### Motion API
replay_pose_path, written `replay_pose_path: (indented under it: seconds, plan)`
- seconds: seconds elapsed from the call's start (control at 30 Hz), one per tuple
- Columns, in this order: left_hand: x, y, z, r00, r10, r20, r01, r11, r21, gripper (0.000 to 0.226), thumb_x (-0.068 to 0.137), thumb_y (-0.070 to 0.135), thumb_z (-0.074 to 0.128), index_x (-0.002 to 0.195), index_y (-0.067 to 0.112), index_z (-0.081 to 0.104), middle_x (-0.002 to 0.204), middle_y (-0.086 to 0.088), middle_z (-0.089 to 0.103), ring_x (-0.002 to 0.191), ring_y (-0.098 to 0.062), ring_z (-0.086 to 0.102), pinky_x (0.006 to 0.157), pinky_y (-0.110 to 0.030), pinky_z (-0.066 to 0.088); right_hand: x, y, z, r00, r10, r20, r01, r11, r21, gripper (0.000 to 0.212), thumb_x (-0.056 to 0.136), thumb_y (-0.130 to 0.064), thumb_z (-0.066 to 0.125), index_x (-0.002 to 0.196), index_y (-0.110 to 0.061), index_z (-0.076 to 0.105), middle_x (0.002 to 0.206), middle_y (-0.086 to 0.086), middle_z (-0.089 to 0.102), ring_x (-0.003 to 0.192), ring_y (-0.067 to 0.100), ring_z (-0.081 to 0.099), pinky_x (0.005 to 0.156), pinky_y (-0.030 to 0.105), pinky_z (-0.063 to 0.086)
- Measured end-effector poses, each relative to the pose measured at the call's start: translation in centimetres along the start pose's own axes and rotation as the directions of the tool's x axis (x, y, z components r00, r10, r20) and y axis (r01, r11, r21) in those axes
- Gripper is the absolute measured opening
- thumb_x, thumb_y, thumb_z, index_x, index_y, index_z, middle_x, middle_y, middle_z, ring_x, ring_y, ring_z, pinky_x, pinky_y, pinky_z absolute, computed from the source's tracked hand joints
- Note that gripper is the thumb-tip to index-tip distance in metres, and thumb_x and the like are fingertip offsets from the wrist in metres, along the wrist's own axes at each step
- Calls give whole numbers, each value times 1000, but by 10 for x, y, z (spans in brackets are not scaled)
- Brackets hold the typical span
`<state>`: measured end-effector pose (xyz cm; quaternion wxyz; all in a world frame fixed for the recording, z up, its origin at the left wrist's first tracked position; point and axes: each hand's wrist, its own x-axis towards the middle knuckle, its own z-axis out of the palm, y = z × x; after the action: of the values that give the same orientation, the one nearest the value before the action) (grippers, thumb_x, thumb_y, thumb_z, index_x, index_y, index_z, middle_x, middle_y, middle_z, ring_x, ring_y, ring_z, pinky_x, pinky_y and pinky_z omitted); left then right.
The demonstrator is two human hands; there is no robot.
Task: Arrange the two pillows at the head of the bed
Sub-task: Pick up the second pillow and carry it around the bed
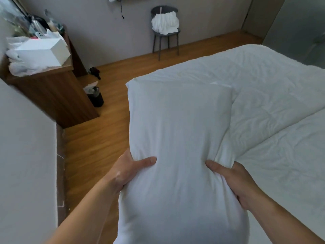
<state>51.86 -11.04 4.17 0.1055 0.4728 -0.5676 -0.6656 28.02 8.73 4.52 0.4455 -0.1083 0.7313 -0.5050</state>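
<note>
A large white pillow (177, 131) is held lengthwise in front of me, over the near left corner of the bed (274, 88). My left hand (128, 171) grips its left edge, thumb pressed into the fabric. On the right edge my right hand (233, 180) does the same. The bed is covered by a white rumpled duvet. Only one pillow is in view.
A wooden floor strip (98, 143) runs between the bed and a grey wall on the left. A wooden desk (52, 95) with a white box and clutter stands at left, a small black bin (95, 98) beside it. A dark chair (165, 30) with white cloth stands against the far wall.
</note>
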Motion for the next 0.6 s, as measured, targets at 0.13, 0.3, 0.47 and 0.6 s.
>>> replay_pose_path:
  seconds: [0.13, 0.3, 0.47, 0.6]
  plan:
    - [25, 5, -74, 999, 10, -53, -10, 1000, -13, 70, 63, 43, 94, 126, 31, 66, 107, 13, 82, 91, -11, 80, 78, -30, 60, 30, -34, 74, 999, 2, 44, 0, 999, -40, 43, 71, -35, 91, 108, -18, 78, 89, -2, 84, 75, 14, 80, 72, 32, 58]
    - [53, 14, -150, 991, 11, -131, -16, 999, -39, 96, 46, 58, 95, 132, 30, 63, 115, 7, 80, 104, -22, 77, 97, -48, 59, 66, -74, 151, 995, -32, 97, 40, 996, -81, 44, 69, -37, 91, 107, -19, 77, 86, -4, 84, 73, 12, 80, 69, 31, 57]
    - [83, 26, -200, 978, 25, -207, -37, 998, -53, 99, 45, 66, 90, 133, 35, 58, 119, 7, 76, 106, -22, 74, 94, -45, 60, 106, -107, 208, 986, -48, 159, 65, 993, -102, 41, 71, -35, 91, 106, -18, 78, 87, -4, 84, 74, 12, 80, 69, 30, 56]
    - [115, 42, -234, 959, 35, -281, -59, 995, -75, 99, 46, 70, 87, 135, 35, 57, 119, 8, 76, 105, -22, 75, 95, -47, 60, 151, -132, 249, 975, -36, 217, 60, 993, -101, 43, 72, -35, 91, 109, -17, 79, 91, -1, 84, 78, 15, 81, 73, 32, 58]
